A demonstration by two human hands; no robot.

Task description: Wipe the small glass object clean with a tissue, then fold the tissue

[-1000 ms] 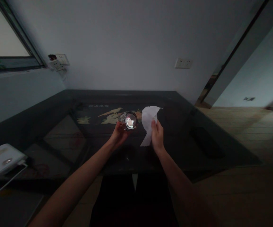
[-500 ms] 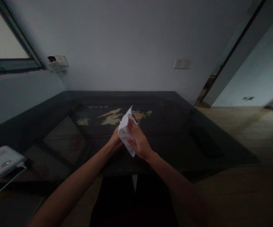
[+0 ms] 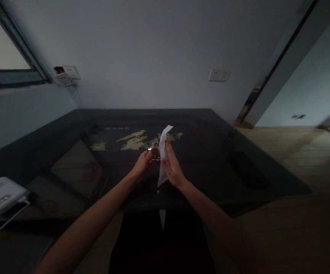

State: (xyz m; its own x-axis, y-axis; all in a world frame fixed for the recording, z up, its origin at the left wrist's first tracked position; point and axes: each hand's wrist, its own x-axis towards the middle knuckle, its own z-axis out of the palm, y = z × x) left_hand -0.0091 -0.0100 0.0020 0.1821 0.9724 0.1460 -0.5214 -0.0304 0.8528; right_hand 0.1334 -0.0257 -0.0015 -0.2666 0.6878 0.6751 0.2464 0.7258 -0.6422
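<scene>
We hold our left forearm (image 3: 98,213) and right forearm (image 3: 207,209) out in front of us, bare and slanting inward, so our hands stand near each other. Our left hand (image 3: 143,165) curls its fingers in a grip, while our right hand (image 3: 174,169) stands on edge, palm facing left, fingers extended forward.

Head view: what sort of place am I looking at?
Probably a room in a home, though I can't be certain: a dark, glossy table with a bird-and-flower picture, a double wall socket, and a wood-look floor.
</scene>
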